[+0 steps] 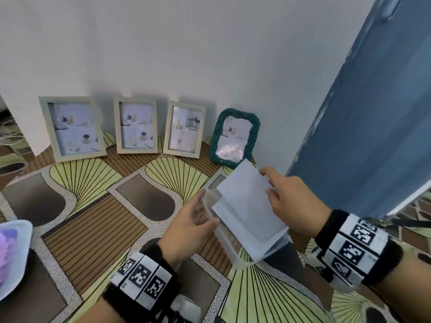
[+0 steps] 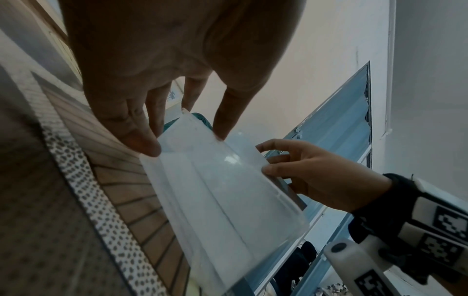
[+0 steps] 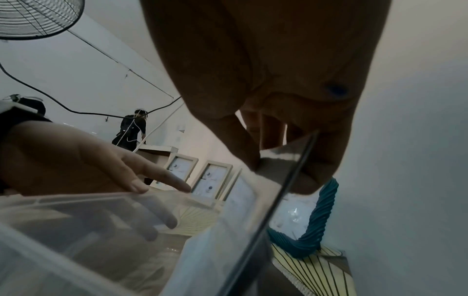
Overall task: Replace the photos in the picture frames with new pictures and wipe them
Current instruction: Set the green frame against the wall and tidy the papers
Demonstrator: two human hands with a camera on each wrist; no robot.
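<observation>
Three pale wooden picture frames (image 1: 72, 127) (image 1: 136, 125) (image 1: 184, 129) and a green braided frame (image 1: 234, 136) (image 3: 314, 220) lean against the wall, each with a photo in it. In front of them stands a clear plastic box (image 1: 224, 238) (image 2: 228, 200). My left hand (image 1: 196, 217) (image 2: 185, 138) (image 3: 76, 160) lies with straight fingers against its left wall, thumb at the rim. My right hand (image 1: 268, 183) (image 2: 263, 158) (image 3: 278, 164) pinches the right edge of white photo sheets (image 1: 245, 197) (image 3: 228, 240), which are tilted up out of the box, blank backs towards me.
A patterned tablecloth (image 1: 93, 229) covers the table. A white tray (image 1: 21, 231) with a purple cloth (image 1: 5, 252) sits at the left edge. A blue door (image 1: 373, 113) stands close on the right. A person (image 3: 131, 128) and a fan (image 3: 38, 18) are far behind.
</observation>
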